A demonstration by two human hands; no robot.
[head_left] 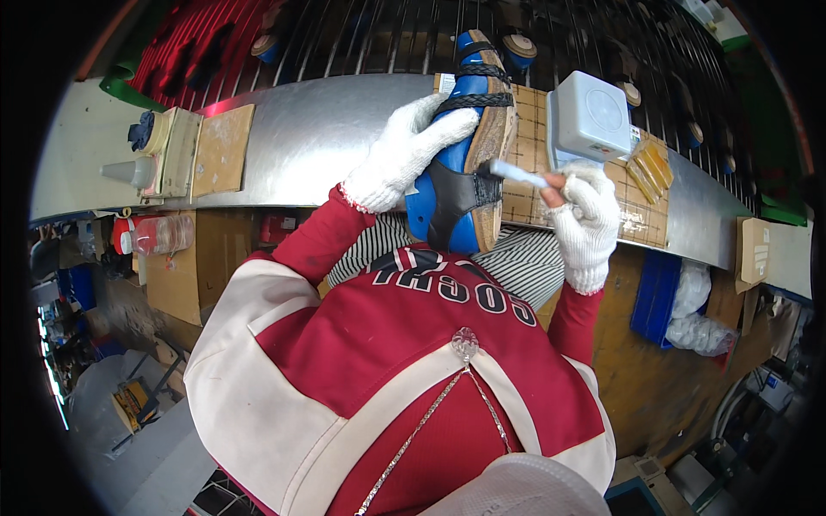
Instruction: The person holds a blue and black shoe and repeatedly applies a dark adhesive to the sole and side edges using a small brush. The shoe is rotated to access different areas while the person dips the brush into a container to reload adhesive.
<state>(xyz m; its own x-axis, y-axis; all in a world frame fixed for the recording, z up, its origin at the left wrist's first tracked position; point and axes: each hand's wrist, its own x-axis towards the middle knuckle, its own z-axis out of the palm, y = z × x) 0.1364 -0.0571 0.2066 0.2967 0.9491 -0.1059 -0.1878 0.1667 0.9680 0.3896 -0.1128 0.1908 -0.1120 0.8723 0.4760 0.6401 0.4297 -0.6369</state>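
Note:
A black-strapped sandal (453, 205) with a cork-like sole edge is fitted on a blue shoe last (469, 159), held tilted over the bench's near edge. White-gloved, my left hand (409, 148) is closed round its left side, near the braided straps. My right hand (587, 211), in a white glove with bare fingertips showing, pinches the pale handle of a small brush (520, 174). Dark bristles meet the side of the sandal, where the strap joins the sole edge; exact contact is hard to make out. Just beyond that hand stands a pale square-sided tub (592, 116).
A cardboard sheet (532, 142) lies on the metal bench (301, 116), with a yellowish block (651, 169) at right. Behind runs a rack of metal rods (391, 43) carrying more lasts (519, 50). Left are a grey cone (129, 172) and a clear bottle (168, 235); below right, a blue bin (654, 297).

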